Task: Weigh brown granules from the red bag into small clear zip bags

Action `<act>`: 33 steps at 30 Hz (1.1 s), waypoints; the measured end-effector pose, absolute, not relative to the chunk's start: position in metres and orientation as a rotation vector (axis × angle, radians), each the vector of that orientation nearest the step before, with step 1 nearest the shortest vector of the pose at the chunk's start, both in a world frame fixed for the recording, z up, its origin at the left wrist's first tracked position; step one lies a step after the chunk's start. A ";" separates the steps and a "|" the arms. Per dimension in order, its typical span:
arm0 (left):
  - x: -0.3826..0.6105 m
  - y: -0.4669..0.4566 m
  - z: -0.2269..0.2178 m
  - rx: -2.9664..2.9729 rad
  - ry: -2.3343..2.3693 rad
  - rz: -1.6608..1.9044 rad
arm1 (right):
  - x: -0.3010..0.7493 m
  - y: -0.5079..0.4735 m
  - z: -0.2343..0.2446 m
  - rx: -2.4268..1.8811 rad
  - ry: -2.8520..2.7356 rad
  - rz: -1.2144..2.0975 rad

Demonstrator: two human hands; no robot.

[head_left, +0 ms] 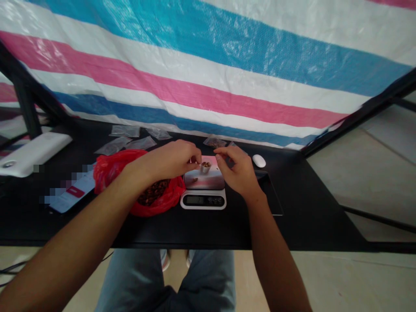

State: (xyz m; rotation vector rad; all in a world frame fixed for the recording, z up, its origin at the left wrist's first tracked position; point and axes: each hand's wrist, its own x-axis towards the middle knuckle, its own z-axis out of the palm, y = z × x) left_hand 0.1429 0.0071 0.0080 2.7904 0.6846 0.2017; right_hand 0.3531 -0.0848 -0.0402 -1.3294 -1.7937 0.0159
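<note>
Hovering over the small cup [205,167] on the scale [203,200], our left grip [175,161] is pinched closed at the rim, perhaps on a tiny piece we cannot make out. Our right grip [238,172], also pinched closed, hangs just right of the cup; the red bag [107,171] of brown pieces lies against the scale.

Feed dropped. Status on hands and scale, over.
Left hand at small cup on scale, grip unclear. Right hand beside cup, fingers pinched. Red bag beside scale.
</note>
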 end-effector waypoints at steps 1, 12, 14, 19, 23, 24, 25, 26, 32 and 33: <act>0.141 0.003 0.006 2.784 0.710 0.113 | 0.353 -0.085 -0.040 -1.328 -1.794 0.014; 0.145 -0.015 -0.007 2.758 0.722 -0.089 | 0.352 -0.084 -0.041 -1.355 -1.795 0.028; 0.144 -0.016 -0.001 2.744 0.713 -0.071 | 0.352 -0.085 -0.040 -1.362 -1.791 0.033; 0.151 -0.009 0.019 2.780 0.694 0.142 | 0.353 -0.084 -0.040 -1.346 -1.792 0.028; 0.165 0.001 0.023 2.850 0.693 0.198 | 0.354 -0.083 -0.041 -1.334 -1.795 0.013; 0.168 0.003 0.021 2.861 0.676 0.170 | 0.354 -0.083 -0.041 -1.337 -1.791 0.013; 0.169 0.005 0.020 2.863 0.658 0.146 | 0.354 -0.083 -0.041 -1.341 -1.788 0.014; 0.168 0.006 0.019 2.862 0.641 0.137 | 0.354 -0.083 -0.041 -1.345 -1.785 0.018; 0.130 0.004 0.033 2.846 0.696 0.230 | 0.353 -0.085 -0.039 -1.327 -1.787 0.032; 0.120 0.003 0.036 2.844 0.739 0.179 | 0.352 -0.085 -0.039 -1.328 -1.790 0.034</act>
